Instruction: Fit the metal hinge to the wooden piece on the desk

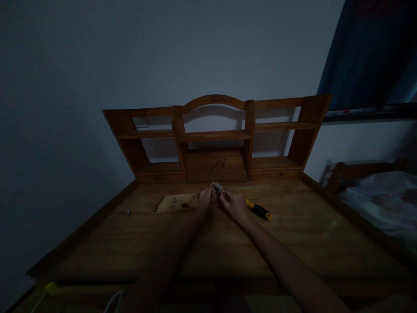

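Note:
Both my hands meet near the back middle of a wooden desk [228, 243]. My right hand [235, 205] is closed round a tool with a yellow and black handle [259, 210]; its metal tip [218, 187] sticks up between the hands. My left hand [206, 198] is closed in a pinch at that tip; what it pinches is too small to make out. A flat pale wooden board [177, 202] lies on the desk just left of my left hand.
A wooden hutch with shelves and an arched top [213, 139] stands at the desk's back against a white wall. A small screw [128, 213] stands on the desk at left. A bed with white bedding [381, 200] is at right, a dark curtain [371, 52] above.

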`<action>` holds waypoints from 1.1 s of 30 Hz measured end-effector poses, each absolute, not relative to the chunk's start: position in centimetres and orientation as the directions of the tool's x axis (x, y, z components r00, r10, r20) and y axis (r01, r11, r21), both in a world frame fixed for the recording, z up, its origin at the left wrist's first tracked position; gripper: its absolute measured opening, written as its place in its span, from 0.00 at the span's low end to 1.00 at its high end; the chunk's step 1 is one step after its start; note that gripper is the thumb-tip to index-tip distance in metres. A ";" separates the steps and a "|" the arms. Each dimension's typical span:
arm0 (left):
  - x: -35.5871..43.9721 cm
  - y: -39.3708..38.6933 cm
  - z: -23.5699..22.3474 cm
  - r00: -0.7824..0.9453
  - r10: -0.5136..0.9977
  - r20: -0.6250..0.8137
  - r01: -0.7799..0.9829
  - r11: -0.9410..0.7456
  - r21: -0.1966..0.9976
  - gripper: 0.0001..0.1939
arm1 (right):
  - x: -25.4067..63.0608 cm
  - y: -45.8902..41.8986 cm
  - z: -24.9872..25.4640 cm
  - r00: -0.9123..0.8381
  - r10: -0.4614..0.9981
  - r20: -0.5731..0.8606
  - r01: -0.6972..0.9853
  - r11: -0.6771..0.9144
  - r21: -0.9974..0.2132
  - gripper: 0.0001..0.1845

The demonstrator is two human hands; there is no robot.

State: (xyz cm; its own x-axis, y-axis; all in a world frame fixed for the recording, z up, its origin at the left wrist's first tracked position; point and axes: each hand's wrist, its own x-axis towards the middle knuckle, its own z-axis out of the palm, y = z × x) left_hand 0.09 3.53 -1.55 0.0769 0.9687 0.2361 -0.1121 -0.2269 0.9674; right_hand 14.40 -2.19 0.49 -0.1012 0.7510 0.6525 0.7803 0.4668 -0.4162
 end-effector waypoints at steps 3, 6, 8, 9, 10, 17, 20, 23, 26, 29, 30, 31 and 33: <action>0.1 3.3 -1.4 0.065 0.960 0.272 -0.106 -0.265 0.958 0.29 | 14.5 -2.0 0.3 -0.088 0.754 0.650 0.792 0.449 -0.414 0.15; 0.3 2.9 -1.2 0.027 0.950 0.312 -0.090 -0.309 0.947 0.25 | 14.7 -1.9 0.1 -0.079 0.757 0.648 0.797 0.438 -0.415 0.15; 0.3 2.6 -1.1 -0.003 0.941 0.337 -0.081 -0.337 0.938 0.22 | 14.7 -1.8 0.2 -0.080 0.759 0.647 0.798 0.438 -0.415 0.15; 0.3 2.5 -1.0 -0.018 0.937 0.350 -0.068 -0.350 0.934 0.20 | 14.8 -1.8 0.2 -0.082 0.759 0.646 0.798 0.438 -0.414 0.15; 0.3 2.3 -0.9 -0.034 0.929 0.368 -0.033 -0.369 0.929 0.18 | 14.8 -1.7 0.3 -0.084 0.760 0.644 0.797 0.439 -0.415 0.15; -0.4 1.0 0.0 -0.005 0.804 0.594 0.515 -0.507 0.691 0.09 | 14.7 -1.9 0.3 -0.081 0.770 0.633 0.793 0.435 -0.427 0.16; -0.3 0.7 0.1 -0.020 0.804 0.594 0.583 -0.473 0.661 0.11 | 14.8 -2.1 0.4 -0.079 0.770 0.633 0.789 0.436 -0.433 0.16; -0.2 0.8 0.0 -0.039 0.807 0.590 0.586 -0.460 0.668 0.13 | 14.8 -2.2 0.7 -0.078 0.767 0.637 0.785 0.441 -0.435 0.16; -0.2 0.7 0.0 -0.052 0.819 0.571 0.542 -0.457 0.705 0.13 | 14.7 -2.4 0.8 -0.078 0.767 0.637 0.781 0.444 -0.439 0.16; -0.2 0.6 0.2 -0.075 0.837 0.542 0.510 -0.435 0.742 0.14 | 14.6 -2.5 0.9 -0.075 0.768 0.636 0.780 0.443 -0.443 0.16; -0.2 0.5 0.3 -0.077 0.839 0.538 0.509 -0.431 0.745 0.14 | 14.6 -2.5 0.9 -0.072 0.767 0.637 0.780 0.441 -0.443 0.16; -0.3 0.4 0.4 -0.071 0.836 0.544 0.511 -0.438 0.740 0.14 | 14.6 -2.5 0.9 -0.068 0.766 0.639 0.781 0.440 -0.444 0.16; -0.3 0.4 0.5 -0.042 0.810 0.585 0.514 -0.484 0.708 0.14 | 14.7 -2.5 1.0 -0.062 0.763 0.643 0.783 0.437 -0.443 0.16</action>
State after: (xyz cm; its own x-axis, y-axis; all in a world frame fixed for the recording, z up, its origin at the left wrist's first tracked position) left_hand -0.26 0.42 0.51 -0.0418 0.8102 0.5847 0.5136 -0.4845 0.7082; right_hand 14.75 -2.49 1.00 -0.0617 0.7632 0.6432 0.7827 0.4369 -0.4432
